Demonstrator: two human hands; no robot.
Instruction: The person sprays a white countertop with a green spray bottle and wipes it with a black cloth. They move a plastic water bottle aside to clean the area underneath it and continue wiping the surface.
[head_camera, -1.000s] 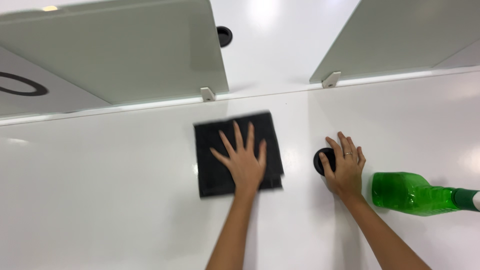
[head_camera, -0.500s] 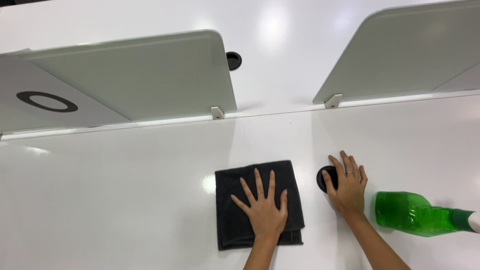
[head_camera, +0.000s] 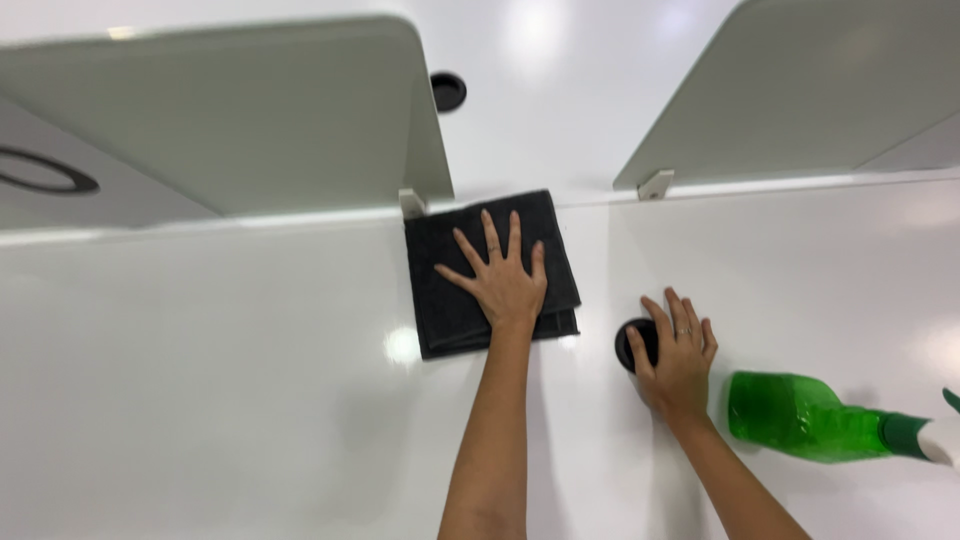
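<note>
Both hands lie flat on the white desk (head_camera: 200, 400). The left hand (head_camera: 503, 284) is spread wide, fingers splayed and palm down, pressing on a folded black cloth (head_camera: 455, 300); it grips nothing, it only bears down on the fabric. The right hand (head_camera: 680, 356) is also open, fingers loosely apart, resting partly over a round black grommet (head_camera: 630, 343) set in the desk top, covering its right half.

That cloth sits at the far edge of the desk, its upper border touching the line where the desk meets the divider panels. It is roughly rectangular, slightly longer across the desk than deep, its long axis running left to right with a slight tilt, and its folded layers show as stepped edges along the near side. Its upper left corner lies just under the small bracket (head_camera: 411, 203) at the foot of the left divider panel (head_camera: 230, 120).

A green spray bottle (head_camera: 800, 415) lies on its side near the desk's right edge, just right of the right wrist, body toward the hand and neck pointing right; its nozzle end is cut off by the picture's edge. The right divider panel (head_camera: 800, 100) is cropped at the top and side. A second black grommet (head_camera: 448, 91) shows beyond the panels, partly hidden by the left one.
</note>
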